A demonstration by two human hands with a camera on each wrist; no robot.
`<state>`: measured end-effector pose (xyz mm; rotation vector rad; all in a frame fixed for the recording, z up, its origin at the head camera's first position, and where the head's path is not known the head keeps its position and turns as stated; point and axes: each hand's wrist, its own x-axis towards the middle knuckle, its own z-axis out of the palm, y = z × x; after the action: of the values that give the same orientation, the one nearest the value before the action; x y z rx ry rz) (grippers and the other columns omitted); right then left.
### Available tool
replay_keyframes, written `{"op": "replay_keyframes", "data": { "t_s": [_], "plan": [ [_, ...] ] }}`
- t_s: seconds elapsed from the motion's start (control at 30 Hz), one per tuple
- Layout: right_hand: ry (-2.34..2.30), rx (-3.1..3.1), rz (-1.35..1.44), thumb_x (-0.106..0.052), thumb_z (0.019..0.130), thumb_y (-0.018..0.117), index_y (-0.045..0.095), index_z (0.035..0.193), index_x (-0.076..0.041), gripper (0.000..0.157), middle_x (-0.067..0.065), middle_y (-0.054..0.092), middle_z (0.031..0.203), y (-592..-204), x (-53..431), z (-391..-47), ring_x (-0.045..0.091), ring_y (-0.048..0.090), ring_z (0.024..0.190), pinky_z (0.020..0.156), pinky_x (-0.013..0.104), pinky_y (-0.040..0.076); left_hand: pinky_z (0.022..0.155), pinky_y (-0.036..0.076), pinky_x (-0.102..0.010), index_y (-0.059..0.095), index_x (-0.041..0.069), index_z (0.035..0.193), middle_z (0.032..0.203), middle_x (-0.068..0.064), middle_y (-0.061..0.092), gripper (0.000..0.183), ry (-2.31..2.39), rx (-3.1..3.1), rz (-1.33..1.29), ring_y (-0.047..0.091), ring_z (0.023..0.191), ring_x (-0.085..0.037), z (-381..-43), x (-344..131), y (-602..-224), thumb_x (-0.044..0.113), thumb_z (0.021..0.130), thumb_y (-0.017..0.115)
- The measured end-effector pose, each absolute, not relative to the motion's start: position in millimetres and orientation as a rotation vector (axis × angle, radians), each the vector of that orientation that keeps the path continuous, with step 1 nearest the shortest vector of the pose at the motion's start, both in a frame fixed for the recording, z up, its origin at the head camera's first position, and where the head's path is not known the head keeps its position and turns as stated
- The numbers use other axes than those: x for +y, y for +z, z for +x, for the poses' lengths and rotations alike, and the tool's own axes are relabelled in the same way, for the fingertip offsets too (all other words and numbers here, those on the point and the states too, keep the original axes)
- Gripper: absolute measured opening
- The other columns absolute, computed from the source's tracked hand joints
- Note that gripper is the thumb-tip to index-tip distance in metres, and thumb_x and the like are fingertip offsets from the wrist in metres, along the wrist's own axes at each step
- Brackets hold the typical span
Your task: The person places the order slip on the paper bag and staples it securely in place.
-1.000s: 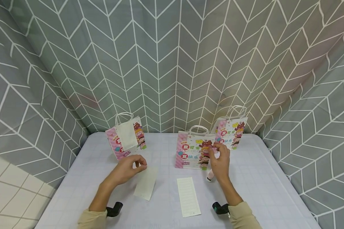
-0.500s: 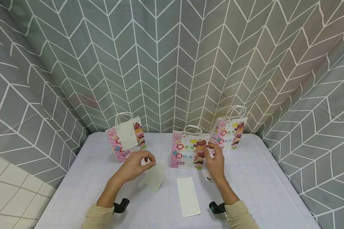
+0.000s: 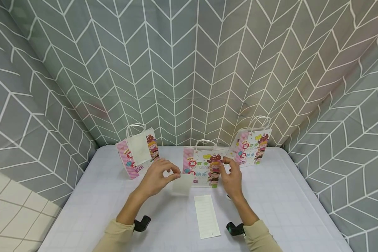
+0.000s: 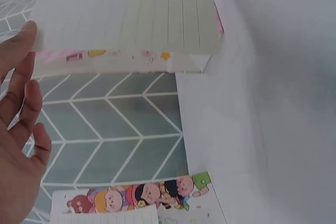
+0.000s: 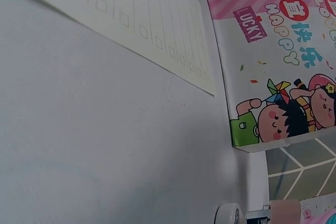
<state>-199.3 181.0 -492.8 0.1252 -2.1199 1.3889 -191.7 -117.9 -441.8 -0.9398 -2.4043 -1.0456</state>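
My left hand [image 3: 159, 178] pinches the corner of a lined note sheet [image 3: 182, 185] between thumb and fingers, in front of the lower left of the middle paper gift bag [image 3: 204, 164]. In the left wrist view the lined sheet [image 4: 126, 19] overlaps that bag, and my left hand [image 4: 21, 156] is at its edge. The right hand [image 3: 233, 180] holds the right edge of the same upright bag with thumb and fingertips; it is outside the right wrist view. A cartoon print and coloured lettering cover the bag's front [image 5: 283, 51].
A second bag [image 3: 154, 150] at the left carries a blank-looking sheet [image 3: 139, 148] on its front. Another bag [image 3: 253, 147] stands behind at the right. A lined sheet [image 3: 207, 217] lies on the white tablecloth. By my right wrist lies a pink item with a white round end [image 5: 227, 214].
My left hand has carried the sheet right and up to the middle bag's front. The right hand has moved left, and the middle bag has slid left with it.
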Motion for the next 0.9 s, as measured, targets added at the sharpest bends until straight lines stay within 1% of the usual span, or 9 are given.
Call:
{"op": "replay_keyframes", "data": {
  "t_s": [0.2, 0.27, 0.33, 0.43, 0.47, 0.57, 0.67, 0.77, 0.9],
  "plan": [
    [1.421, -2.146, 0.148, -0.012, 0.093, 0.069, 0.067, 0.112, -0.004, 0.021, 0.012, 0.065, 0.111, -492, 176, -197, 0.031, 0.054, 0.105, 0.086, 0.038, 0.033, 0.083, 0.039, -0.037, 0.074, 0.028, 0.089, 0.083, 0.022, 0.067, 0.014, -0.974, -2.355, -0.893, 0.054, 0.086, -0.006, -193, -107, -440, 0.028, 0.08, 0.085],
    [1.411, -2.146, 0.159, -0.012, 0.092, 0.069, 0.067, 0.112, -0.005, 0.021, 0.011, 0.065, 0.11, -492, 174, -196, 0.03, 0.054, 0.104, 0.085, 0.038, 0.034, 0.082, 0.039, -0.037, 0.074, 0.027, 0.088, 0.082, 0.02, 0.067, 0.015, -0.961, -2.318, -0.893, 0.053, 0.089, -0.005, -195, -103, -440, 0.027, 0.079, 0.086],
    [1.395, -2.146, 0.164, -0.011, 0.092, 0.069, 0.067, 0.111, -0.006, 0.02, 0.011, 0.066, 0.109, -493, 174, -196, 0.028, 0.054, 0.102, 0.084, 0.038, 0.034, 0.084, 0.039, -0.039, 0.074, 0.026, 0.086, 0.085, 0.017, 0.068, 0.015, -0.952, -2.273, -0.895, 0.053, 0.093, -0.009, -197, -99, -439, 0.026, 0.079, 0.087],
    [1.384, -2.144, 0.174, -0.011, 0.092, 0.07, 0.067, 0.111, -0.006, 0.019, 0.01, 0.066, 0.11, -494, 172, -197, 0.026, 0.054, 0.101, 0.083, 0.035, 0.034, 0.093, 0.036, -0.045, 0.074, 0.026, 0.084, 0.1, 0.009, 0.066, 0.014, -0.943, -2.218, -0.876, 0.049, 0.105, -0.018, -199, -95, -439, 0.028, 0.079, 0.087],
    [1.388, -2.14, 0.178, -0.01, 0.092, 0.07, 0.067, 0.111, -0.006, 0.019, 0.011, 0.067, 0.11, -494, 172, -197, 0.028, 0.054, 0.101, 0.083, 0.035, 0.034, 0.096, 0.033, -0.047, 0.074, 0.026, 0.083, 0.107, 0.006, 0.065, 0.014, -0.943, -2.206, -0.867, 0.047, 0.109, -0.021, -200, -94, -439, 0.028, 0.079, 0.087],
    [1.4, -2.135, 0.185, -0.009, 0.092, 0.07, 0.067, 0.109, -0.005, 0.018, 0.012, 0.068, 0.112, -494, 170, -196, 0.031, 0.055, 0.102, 0.083, 0.031, 0.033, 0.103, 0.024, -0.055, 0.072, 0.027, 0.082, 0.128, -0.004, 0.056, 0.015, -0.945, -2.18, -0.835, 0.038, 0.122, -0.03, -203, -91, -440, 0.029, 0.079, 0.087],
    [1.399, -2.136, 0.184, -0.009, 0.092, 0.07, 0.068, 0.108, -0.004, 0.017, 0.012, 0.068, 0.113, -493, 167, -195, 0.029, 0.055, 0.101, 0.082, 0.03, 0.034, 0.105, 0.019, -0.06, 0.071, 0.027, 0.082, 0.142, -0.01, 0.048, 0.015, -0.97, -2.162, -0.812, 0.033, 0.128, -0.034, -205, -89, -441, 0.029, 0.08, 0.086],
    [1.4, -2.139, 0.184, -0.009, 0.091, 0.071, 0.068, 0.108, -0.005, 0.017, 0.011, 0.069, 0.115, -492, 165, -195, 0.024, 0.055, 0.102, 0.083, 0.032, 0.035, 0.106, 0.019, -0.062, 0.071, 0.027, 0.083, 0.147, -0.012, 0.045, 0.015, -0.99, -2.152, -0.81, 0.033, 0.13, -0.034, -208, -87, -440, 0.028, 0.08, 0.086],
    [1.399, -2.151, 0.199, -0.01, 0.091, 0.071, 0.067, 0.106, -0.006, 0.016, 0.01, 0.069, 0.117, -492, 163, -194, 0.021, 0.054, 0.102, 0.084, 0.036, 0.036, 0.105, 0.023, -0.06, 0.071, 0.026, 0.083, 0.146, -0.01, 0.05, 0.015, -1.009, -2.144, -0.832, 0.038, 0.128, -0.031, -211, -84, -438, 0.026, 0.081, 0.085]
  ]
}}
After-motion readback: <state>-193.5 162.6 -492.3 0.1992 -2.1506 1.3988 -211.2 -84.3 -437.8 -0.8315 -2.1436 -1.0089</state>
